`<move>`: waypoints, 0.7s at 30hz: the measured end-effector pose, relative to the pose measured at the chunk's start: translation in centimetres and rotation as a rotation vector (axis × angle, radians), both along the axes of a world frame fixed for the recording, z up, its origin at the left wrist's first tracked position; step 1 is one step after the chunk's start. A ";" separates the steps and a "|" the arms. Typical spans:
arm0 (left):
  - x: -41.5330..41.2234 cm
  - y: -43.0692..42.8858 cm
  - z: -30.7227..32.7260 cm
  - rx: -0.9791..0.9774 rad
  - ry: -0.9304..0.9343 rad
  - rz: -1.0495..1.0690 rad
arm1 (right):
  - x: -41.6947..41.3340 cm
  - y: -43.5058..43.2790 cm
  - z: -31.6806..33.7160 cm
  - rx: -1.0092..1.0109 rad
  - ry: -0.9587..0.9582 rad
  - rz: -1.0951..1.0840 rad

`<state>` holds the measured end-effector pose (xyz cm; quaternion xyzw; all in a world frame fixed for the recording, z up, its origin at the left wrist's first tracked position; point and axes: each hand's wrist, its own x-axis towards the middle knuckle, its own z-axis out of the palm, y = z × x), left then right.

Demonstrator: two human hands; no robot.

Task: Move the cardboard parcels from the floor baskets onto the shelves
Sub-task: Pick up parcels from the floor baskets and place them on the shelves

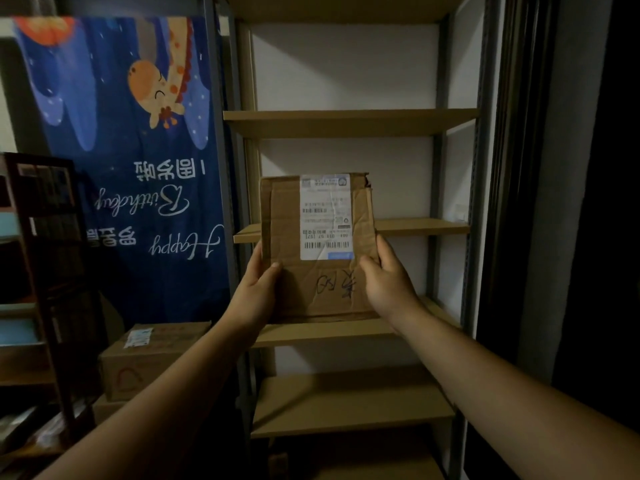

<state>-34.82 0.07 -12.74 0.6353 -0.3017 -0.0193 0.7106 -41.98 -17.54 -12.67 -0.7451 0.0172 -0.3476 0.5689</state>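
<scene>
Far left, a dark wooden rack [41,271] is seen, its contents too dim to make out. Beside it a blue birthday banner [138,168] is hung upside down, with a cartoon giraffe and "Happy Birthday" script inverted. Below the banner a closed cardboard box [138,362] with a small white label is stacked on another box, low at the left of the shelving. The left hand [258,285] is clamped on the left edge of the cardboard parcel [318,271], thumb laid on the front face, fingers hidden behind. The parcel is held upright in front of the shelving unit [433,226], face toward the camera, covering part of one shelf board; its lower edge is level with the front of the next board down [329,332], and contact there cannot be told. A white shipping label [325,216] with barcodes is stuck upside down on the upper half; dark handwritten marks are seen below it, and the top right corner is crumpled. The right hand [388,278] is clamped on the right edge, thumb on the front face. Tan shelf boards on grey metal uprights are seen above and below, white wall behind. Far right is dark.
</scene>
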 end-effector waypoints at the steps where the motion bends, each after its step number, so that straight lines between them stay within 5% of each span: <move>1: -0.3 0.3 0.2 -0.012 -0.016 0.001 | -0.3 0.1 0.1 -0.009 -0.016 0.017; 13: -3.5 2.3 0.3 -0.044 -0.155 0.031 | -2.4 1.1 -1.2 0.021 -0.153 0.013; 21: -3.9 3.4 -1.8 0.029 -0.082 0.083 | -1.5 1.8 -3.1 0.052 -0.054 0.074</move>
